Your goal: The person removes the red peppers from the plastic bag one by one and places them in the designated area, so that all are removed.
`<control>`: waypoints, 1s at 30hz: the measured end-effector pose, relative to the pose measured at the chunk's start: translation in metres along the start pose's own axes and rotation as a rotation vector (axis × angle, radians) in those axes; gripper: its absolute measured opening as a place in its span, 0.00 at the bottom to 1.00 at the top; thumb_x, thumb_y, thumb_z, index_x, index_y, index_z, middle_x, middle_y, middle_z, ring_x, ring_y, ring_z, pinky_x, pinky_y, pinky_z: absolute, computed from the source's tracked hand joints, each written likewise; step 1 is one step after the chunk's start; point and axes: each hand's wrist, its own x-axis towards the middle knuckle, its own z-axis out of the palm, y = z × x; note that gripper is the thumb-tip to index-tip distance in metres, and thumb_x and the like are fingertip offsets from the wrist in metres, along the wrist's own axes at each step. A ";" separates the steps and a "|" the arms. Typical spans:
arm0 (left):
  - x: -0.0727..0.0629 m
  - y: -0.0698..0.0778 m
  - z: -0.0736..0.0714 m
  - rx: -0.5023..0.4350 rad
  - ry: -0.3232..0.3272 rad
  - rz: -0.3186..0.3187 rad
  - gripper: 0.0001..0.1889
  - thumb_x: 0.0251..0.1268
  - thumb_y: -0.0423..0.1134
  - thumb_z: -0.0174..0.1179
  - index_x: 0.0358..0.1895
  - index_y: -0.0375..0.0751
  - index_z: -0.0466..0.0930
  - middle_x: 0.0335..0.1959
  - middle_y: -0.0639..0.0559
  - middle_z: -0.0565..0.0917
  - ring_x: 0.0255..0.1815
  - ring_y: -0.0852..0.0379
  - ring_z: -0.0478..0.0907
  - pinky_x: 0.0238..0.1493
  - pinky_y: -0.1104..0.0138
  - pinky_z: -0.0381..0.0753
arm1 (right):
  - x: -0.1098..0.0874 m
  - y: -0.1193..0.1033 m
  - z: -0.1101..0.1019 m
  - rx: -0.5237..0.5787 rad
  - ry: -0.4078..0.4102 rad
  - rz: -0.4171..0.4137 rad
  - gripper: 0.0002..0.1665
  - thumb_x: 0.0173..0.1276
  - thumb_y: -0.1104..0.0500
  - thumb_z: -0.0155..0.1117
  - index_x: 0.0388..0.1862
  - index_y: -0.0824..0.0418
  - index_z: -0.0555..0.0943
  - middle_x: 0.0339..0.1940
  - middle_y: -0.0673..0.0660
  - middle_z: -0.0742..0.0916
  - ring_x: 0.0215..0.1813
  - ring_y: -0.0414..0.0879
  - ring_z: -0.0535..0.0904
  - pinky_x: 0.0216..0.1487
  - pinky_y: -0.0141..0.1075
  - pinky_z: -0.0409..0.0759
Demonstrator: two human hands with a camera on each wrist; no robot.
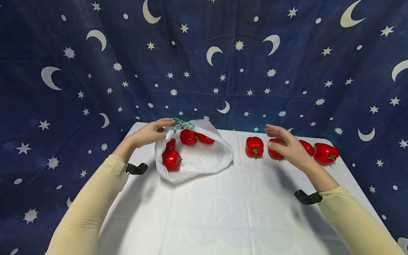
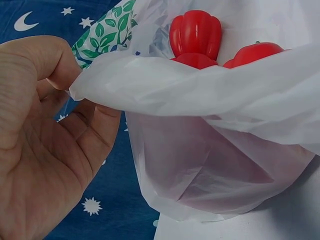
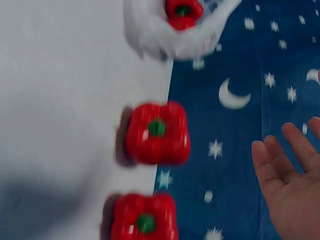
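At the left of the head view my left hand (image 1: 145, 135) pinches the rim of a white plastic bag (image 1: 225, 161) with a green leaf print. The bag lies on its side, its mouth held up and facing me. Inside it are several red bell peppers, among them a front one (image 1: 172, 160) with a green stem and one further back (image 1: 188, 137). My right hand (image 1: 291, 148) hovers over a row of peppers on the right, fingers apart and holding nothing. It partly covers one pepper (image 1: 273, 153); the nearest uncovered one (image 1: 254, 147) stands to its left.
A white cloth (image 1: 210, 216) covers the table. Two more bell peppers, one half behind the wrist (image 1: 306, 146) and one at the end (image 1: 325, 153), sit near the table's right back edge. Behind hangs a dark blue curtain (image 1: 197, 46) with moons and stars.
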 end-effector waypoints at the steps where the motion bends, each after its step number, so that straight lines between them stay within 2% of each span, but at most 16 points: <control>1: 0.000 0.000 0.000 -0.001 0.000 0.001 0.35 0.68 0.30 0.54 0.79 0.49 0.65 0.83 0.54 0.53 0.79 0.43 0.54 0.72 0.44 0.63 | 0.001 -0.003 0.005 0.015 -0.019 -0.008 0.42 0.72 0.61 0.67 0.81 0.54 0.62 0.75 0.61 0.72 0.72 0.61 0.67 0.55 0.26 0.75; 6: -0.002 0.003 0.001 0.000 0.003 0.002 0.35 0.68 0.29 0.52 0.79 0.47 0.64 0.83 0.53 0.52 0.79 0.42 0.55 0.72 0.44 0.62 | 0.006 -0.018 0.034 0.105 -0.118 -0.055 0.39 0.72 0.60 0.67 0.79 0.54 0.66 0.74 0.58 0.74 0.70 0.58 0.70 0.59 0.32 0.77; 9: -0.002 0.003 0.001 0.008 0.004 -0.003 0.35 0.68 0.30 0.52 0.79 0.48 0.64 0.83 0.53 0.52 0.79 0.42 0.54 0.72 0.45 0.62 | 0.009 -0.025 0.049 0.109 -0.181 -0.073 0.39 0.72 0.59 0.67 0.79 0.53 0.66 0.74 0.57 0.74 0.71 0.56 0.71 0.64 0.44 0.76; 13: -0.001 0.000 0.001 0.001 0.002 0.001 0.34 0.68 0.30 0.53 0.79 0.48 0.64 0.83 0.54 0.53 0.80 0.43 0.54 0.72 0.46 0.63 | 0.013 -0.031 0.067 0.106 -0.246 -0.090 0.39 0.70 0.58 0.69 0.78 0.52 0.67 0.75 0.56 0.73 0.71 0.58 0.70 0.69 0.58 0.68; 18: -0.002 -0.001 0.000 0.007 0.004 -0.012 0.35 0.68 0.30 0.54 0.79 0.49 0.64 0.83 0.54 0.52 0.80 0.42 0.52 0.72 0.44 0.62 | 0.020 -0.038 0.093 0.128 -0.336 -0.123 0.41 0.68 0.57 0.71 0.78 0.54 0.68 0.76 0.56 0.72 0.73 0.58 0.69 0.69 0.56 0.69; 22: -0.002 -0.002 0.000 0.025 0.002 -0.026 0.35 0.68 0.31 0.53 0.80 0.50 0.64 0.83 0.54 0.52 0.80 0.41 0.53 0.72 0.44 0.61 | 0.024 -0.042 0.115 0.117 -0.407 -0.111 0.43 0.66 0.55 0.73 0.78 0.45 0.68 0.76 0.51 0.72 0.73 0.52 0.69 0.68 0.57 0.70; 24: -0.002 -0.002 0.000 0.024 0.003 -0.019 0.35 0.68 0.31 0.53 0.80 0.50 0.64 0.83 0.54 0.52 0.80 0.42 0.53 0.72 0.45 0.62 | 0.027 -0.044 0.125 0.112 -0.436 -0.110 0.43 0.65 0.54 0.74 0.78 0.41 0.67 0.76 0.49 0.72 0.73 0.53 0.69 0.68 0.58 0.69; 30: -0.002 -0.002 -0.001 0.015 0.015 0.003 0.34 0.68 0.29 0.53 0.79 0.47 0.65 0.83 0.53 0.54 0.80 0.44 0.54 0.72 0.47 0.63 | 0.040 -0.046 0.154 0.112 -0.484 -0.141 0.44 0.65 0.51 0.75 0.78 0.39 0.68 0.74 0.43 0.72 0.73 0.49 0.69 0.71 0.49 0.68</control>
